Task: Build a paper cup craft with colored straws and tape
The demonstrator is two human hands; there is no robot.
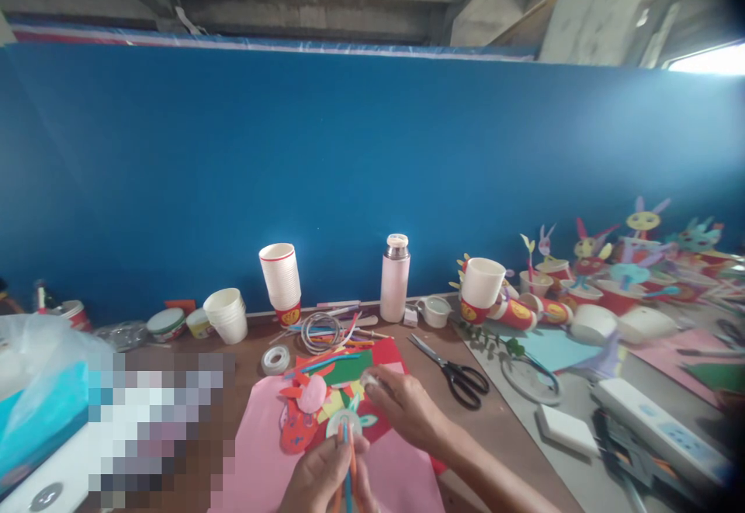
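My left hand (326, 473), low in the middle, is closed around thin blue and orange straws (348, 466). A pale round paper cutout with a leaf-like ear (344, 423) shows at the upper end of the straws; whether it is fixed to them I cannot tell. My right hand (399, 404) reaches over the paper scraps with its fingertips pinched together near a small whitish bit (368, 378), too blurred to name. Beside the left hand lie a red paper animal face (299, 429) and a pink round cutout (312, 394) on pink paper (256, 451).
Black-handled scissors (459, 379) lie to the right, a tape roll (275, 359) to the left. Behind stand stacked paper cups (280, 280) and a thermos (394, 284). Finished cup figures (628, 272), a power strip (663, 428) and a glue gun (640, 459) crowd the right side.
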